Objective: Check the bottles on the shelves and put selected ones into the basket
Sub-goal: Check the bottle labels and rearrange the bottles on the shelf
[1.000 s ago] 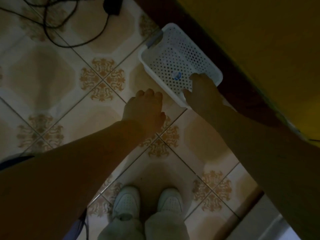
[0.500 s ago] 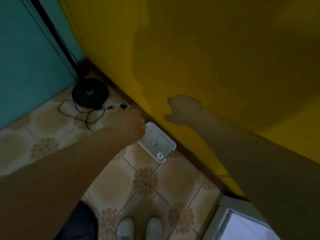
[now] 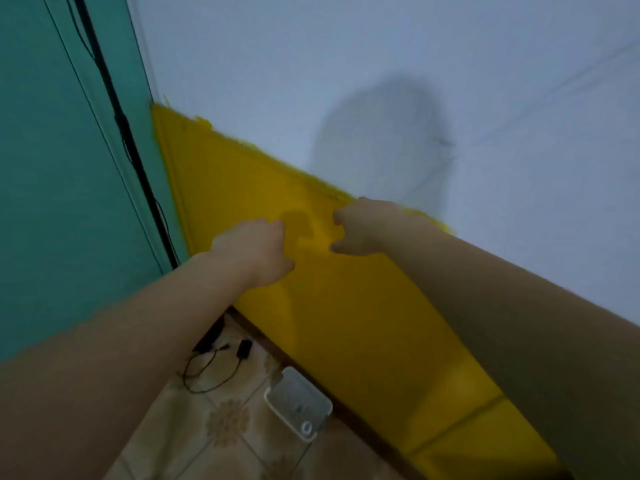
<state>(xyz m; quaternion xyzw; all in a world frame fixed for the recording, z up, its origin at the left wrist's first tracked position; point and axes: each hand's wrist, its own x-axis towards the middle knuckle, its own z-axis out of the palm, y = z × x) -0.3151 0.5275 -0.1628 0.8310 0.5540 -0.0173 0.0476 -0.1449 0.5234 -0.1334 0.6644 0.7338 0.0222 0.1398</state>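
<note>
A patterned tiled floor (image 3: 221, 445) lies below, with 1 white perforated basket (image 3: 289, 393) standing on it against the foot of a yellow wall (image 3: 346, 323). In the basket's nearest corner sits 1 small round object (image 3: 306, 427), too blurred to identify or to read any label. Left of the basket, loose black cables (image 3: 207, 372) and a small black plug (image 3: 243, 348) lie on the tiles.

2 bare forearms reach up and forward in front of the wall. The left hand (image 3: 254, 249) is seen from the back, fingers loosely curled downward, holding nothing. The right hand (image 3: 360, 226), just beside it, has fingers and thumb curved in a loose C, also holding nothing.

Beyond, the yellow paint gives way to white wall (image 3: 346, 64) bearing a rounded shadow (image 3: 381, 143). A teal wall (image 3: 52, 168) stands left.
</note>
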